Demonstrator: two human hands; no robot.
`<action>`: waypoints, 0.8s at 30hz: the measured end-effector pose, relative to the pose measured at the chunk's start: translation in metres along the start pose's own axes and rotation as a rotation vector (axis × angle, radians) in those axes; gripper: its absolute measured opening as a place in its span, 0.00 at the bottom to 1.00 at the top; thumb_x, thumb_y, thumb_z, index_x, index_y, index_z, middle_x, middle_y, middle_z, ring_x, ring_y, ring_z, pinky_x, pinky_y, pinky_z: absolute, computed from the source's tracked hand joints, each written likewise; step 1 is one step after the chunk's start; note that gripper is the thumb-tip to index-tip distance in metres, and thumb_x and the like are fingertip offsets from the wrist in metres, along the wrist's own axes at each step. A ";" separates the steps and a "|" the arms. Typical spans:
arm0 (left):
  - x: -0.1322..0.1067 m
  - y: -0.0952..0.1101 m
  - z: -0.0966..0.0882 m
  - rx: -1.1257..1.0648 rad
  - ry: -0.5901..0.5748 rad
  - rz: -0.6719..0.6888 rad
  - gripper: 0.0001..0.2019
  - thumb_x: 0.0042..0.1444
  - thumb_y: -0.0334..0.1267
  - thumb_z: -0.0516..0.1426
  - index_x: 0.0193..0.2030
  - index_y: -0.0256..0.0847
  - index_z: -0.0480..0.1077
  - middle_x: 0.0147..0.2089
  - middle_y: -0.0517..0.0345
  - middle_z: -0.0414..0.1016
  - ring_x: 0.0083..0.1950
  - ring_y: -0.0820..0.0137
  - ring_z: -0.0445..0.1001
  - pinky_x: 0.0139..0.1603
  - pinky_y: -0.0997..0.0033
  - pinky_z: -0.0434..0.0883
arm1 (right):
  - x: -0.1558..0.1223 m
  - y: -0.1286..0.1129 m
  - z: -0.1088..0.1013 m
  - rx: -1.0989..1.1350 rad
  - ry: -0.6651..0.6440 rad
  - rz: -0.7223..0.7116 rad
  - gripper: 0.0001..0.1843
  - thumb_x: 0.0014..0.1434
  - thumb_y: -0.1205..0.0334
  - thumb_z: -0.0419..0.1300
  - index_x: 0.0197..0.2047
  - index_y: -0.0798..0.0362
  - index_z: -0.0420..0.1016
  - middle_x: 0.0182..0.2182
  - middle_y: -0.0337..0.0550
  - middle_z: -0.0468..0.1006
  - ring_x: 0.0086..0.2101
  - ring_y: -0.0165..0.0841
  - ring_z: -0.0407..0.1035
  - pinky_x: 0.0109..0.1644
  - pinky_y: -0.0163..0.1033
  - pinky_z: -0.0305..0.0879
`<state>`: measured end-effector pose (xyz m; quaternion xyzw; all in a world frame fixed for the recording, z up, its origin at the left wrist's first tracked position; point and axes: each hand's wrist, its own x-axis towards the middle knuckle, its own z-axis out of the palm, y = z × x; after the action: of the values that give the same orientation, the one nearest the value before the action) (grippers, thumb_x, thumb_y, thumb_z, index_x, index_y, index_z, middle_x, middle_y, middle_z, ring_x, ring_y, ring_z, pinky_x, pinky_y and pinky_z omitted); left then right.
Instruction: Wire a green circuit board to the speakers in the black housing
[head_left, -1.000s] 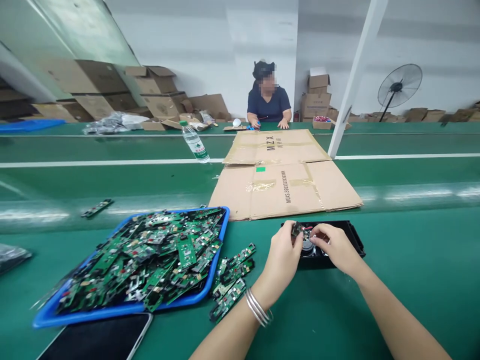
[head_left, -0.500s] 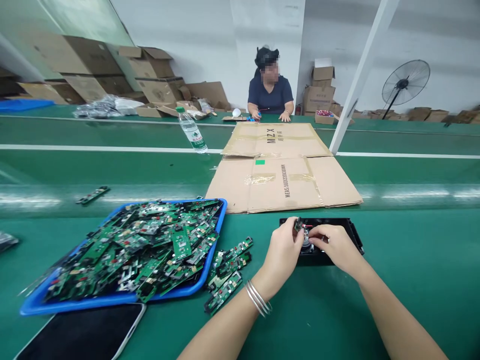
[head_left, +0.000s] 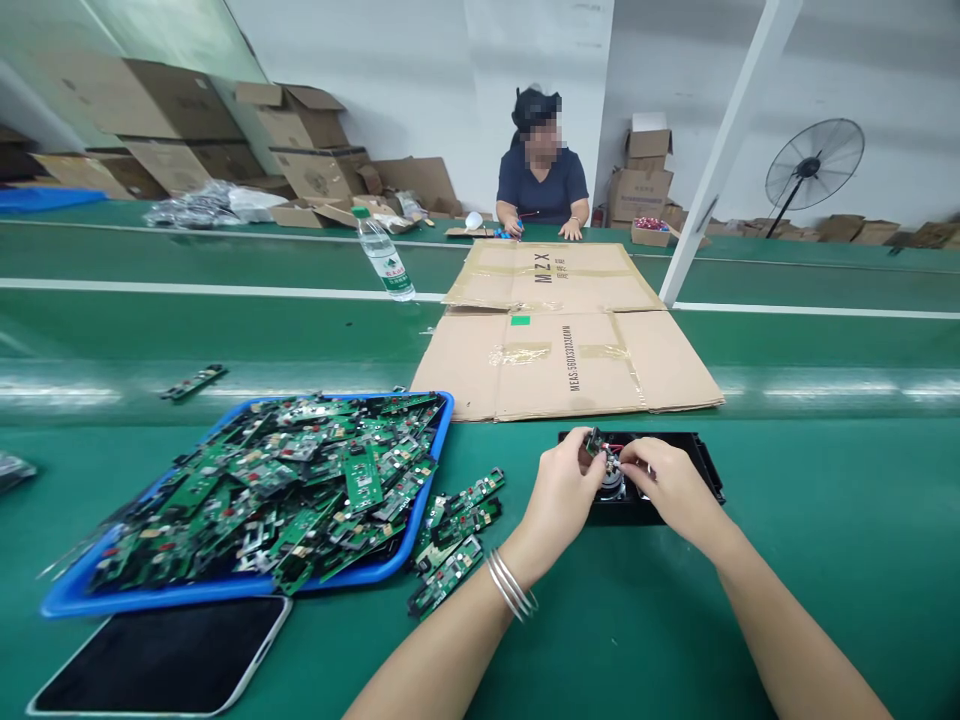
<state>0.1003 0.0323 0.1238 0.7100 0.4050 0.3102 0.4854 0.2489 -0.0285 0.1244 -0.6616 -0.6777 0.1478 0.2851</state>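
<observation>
A black plastic housing (head_left: 637, 512) lies on the green table before me, with a round speaker (head_left: 613, 485) set inside it. Over its left part, my left hand (head_left: 566, 485) pinches a small circuit board (head_left: 593, 440) and tilts it up. My right hand (head_left: 675, 485) is closed just to the right, thumb and forefinger together above the speaker. What the right fingertips hold is too small to make out; a red wire (head_left: 616, 448) shows close by. Several loose circuit boards (head_left: 457, 570) lie left of my left wrist.
A blue tray (head_left: 431, 520) heaped with circuit boards stands at left, a phone (head_left: 165, 655) in front of it. Flattened cardboard (head_left: 540, 375) lies beyond the housing. A water bottle (head_left: 386, 262) stands farther back. Across the table sits a person (head_left: 544, 180); a white post (head_left: 720, 170) rises at right.
Both hands remain over the housing with only slight finger movement. The left hand and its circuit board have shifted a little, uncovering more of the speaker. The whole view has moved slightly.
</observation>
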 end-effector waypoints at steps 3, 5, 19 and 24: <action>0.001 -0.001 0.000 -0.033 0.036 -0.010 0.09 0.53 0.37 0.53 0.41 0.40 0.65 0.28 0.59 0.72 0.27 0.70 0.73 0.28 0.72 0.69 | 0.002 0.014 -0.010 0.269 -0.071 0.161 0.03 0.56 0.63 0.55 0.33 0.53 0.67 0.28 0.38 0.72 0.30 0.30 0.66 0.34 0.35 0.62; 0.002 -0.002 0.000 -0.028 0.048 -0.015 0.08 0.53 0.37 0.53 0.40 0.40 0.65 0.28 0.59 0.72 0.27 0.70 0.73 0.27 0.73 0.69 | 0.002 0.026 -0.018 0.410 -0.154 0.236 0.07 0.53 0.61 0.59 0.34 0.54 0.67 0.28 0.38 0.72 0.29 0.29 0.66 0.33 0.34 0.63; 0.002 -0.002 0.001 -0.025 0.061 0.016 0.07 0.54 0.37 0.52 0.40 0.40 0.64 0.31 0.57 0.74 0.30 0.69 0.74 0.31 0.71 0.70 | 0.000 -0.001 -0.004 0.117 -0.265 -0.042 0.06 0.58 0.66 0.56 0.37 0.51 0.73 0.33 0.39 0.76 0.34 0.32 0.69 0.40 0.36 0.62; -0.001 -0.002 0.002 0.058 0.070 0.059 0.08 0.56 0.37 0.51 0.41 0.41 0.65 0.32 0.56 0.74 0.30 0.70 0.73 0.31 0.72 0.68 | -0.002 -0.004 0.011 -0.159 -0.063 0.063 0.07 0.59 0.68 0.52 0.38 0.55 0.71 0.31 0.44 0.74 0.33 0.35 0.68 0.35 0.37 0.62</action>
<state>0.1011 0.0312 0.1209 0.7239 0.4096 0.3372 0.4409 0.2397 -0.0288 0.1177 -0.6982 -0.6746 0.1230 0.2055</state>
